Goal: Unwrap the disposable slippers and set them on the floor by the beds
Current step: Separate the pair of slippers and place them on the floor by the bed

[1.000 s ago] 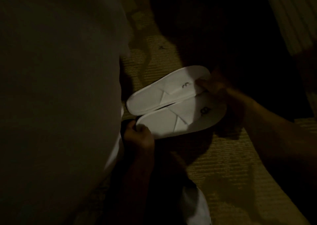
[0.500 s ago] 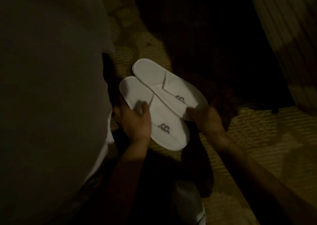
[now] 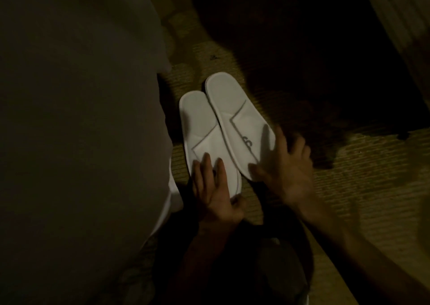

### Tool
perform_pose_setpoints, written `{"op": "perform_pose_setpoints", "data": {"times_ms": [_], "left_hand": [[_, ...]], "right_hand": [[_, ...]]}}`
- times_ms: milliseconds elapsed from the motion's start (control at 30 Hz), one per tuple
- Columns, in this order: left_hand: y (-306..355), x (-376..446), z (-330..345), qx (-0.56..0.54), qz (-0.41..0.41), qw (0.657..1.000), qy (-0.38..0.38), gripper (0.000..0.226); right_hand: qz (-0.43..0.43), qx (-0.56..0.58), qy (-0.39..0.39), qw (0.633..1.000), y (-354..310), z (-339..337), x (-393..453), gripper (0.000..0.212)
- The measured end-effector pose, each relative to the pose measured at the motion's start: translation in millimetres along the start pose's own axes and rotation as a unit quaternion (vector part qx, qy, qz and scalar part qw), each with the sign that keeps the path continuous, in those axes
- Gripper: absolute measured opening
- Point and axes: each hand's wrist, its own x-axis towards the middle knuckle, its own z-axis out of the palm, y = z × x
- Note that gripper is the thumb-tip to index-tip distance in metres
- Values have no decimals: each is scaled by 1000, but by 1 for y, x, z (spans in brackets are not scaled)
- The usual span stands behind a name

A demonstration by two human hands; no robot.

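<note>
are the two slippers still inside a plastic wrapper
No, both white slippers lie bare side by side on the carpet, with no wrapper visible around them.

A dimly lit hotel-style bedroom: pale bedding (image 3: 76, 118) hung down at the left over ribbed, yellowish carpet (image 3: 372, 200), where a pair of white disposable slippers (image 3: 223, 127) with a printed logo lay.

bed (image 3: 69, 118) blocking left, bare carpet (image 3: 372, 188) right
</note>
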Motion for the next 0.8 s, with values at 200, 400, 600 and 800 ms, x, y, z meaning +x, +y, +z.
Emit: {"op": "perform_pose_setpoints", "data": {"times_ms": [200, 400, 600, 800], "left_hand": [[-24, 15, -4, -12, -12, 999, 41, 90], [-41, 20, -10, -17, -21, 998, 60, 88], [-59, 27, -15, -35, -15, 997, 60, 89], [-77, 30, -21, -43, -39, 994, 91, 83]], "right_hand": [[-149, -70, -81, 983, -12, -5, 29, 93], [-171, -78, -65, 980, -16, 10, 19, 82], [-202, -85, -64, 974, -20, 12, 20, 81], [-210, -90, -70, 971, -43, 19, 24, 80]]}}
